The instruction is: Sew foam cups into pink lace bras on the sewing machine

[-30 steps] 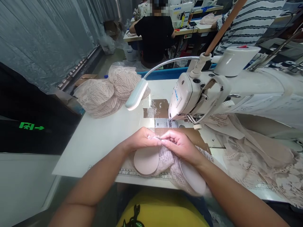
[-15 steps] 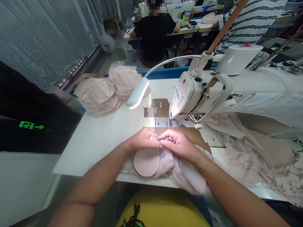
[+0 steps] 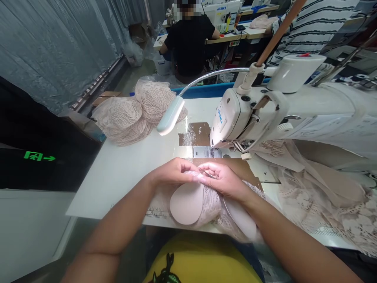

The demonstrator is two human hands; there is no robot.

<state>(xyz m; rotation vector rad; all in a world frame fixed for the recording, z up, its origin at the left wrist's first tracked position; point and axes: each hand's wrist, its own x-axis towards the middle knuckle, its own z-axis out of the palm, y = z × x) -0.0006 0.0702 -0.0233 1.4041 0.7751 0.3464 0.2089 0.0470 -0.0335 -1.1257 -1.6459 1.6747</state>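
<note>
A pale pink lace bra (image 3: 212,202) with smooth foam cups (image 3: 186,204) hangs over the table's front edge, below both hands. My left hand (image 3: 169,172) pinches its upper lace edge between thumb and fingers. Close against it, my right hand (image 3: 228,181) is closed on the same lace near the middle. A thin dark metal tool (image 3: 207,173) shows between my right fingers; its kind is hard to make out. Just beyond my hands are the needle area and metal plate (image 3: 202,152) of a white sewing machine (image 3: 232,114).
Stacked lace cups (image 3: 126,118) lie at the table's back left. A lamp (image 3: 171,116) on a bendy neck hangs over the table (image 3: 123,173). More lace fabric (image 3: 318,196) lies to the right. Two people (image 3: 190,43) are beyond the table.
My left hand has shifted slightly left, and the left foam cup has turned and moved a little right. The thin metal tool now shows more clearly between my right fingers.
</note>
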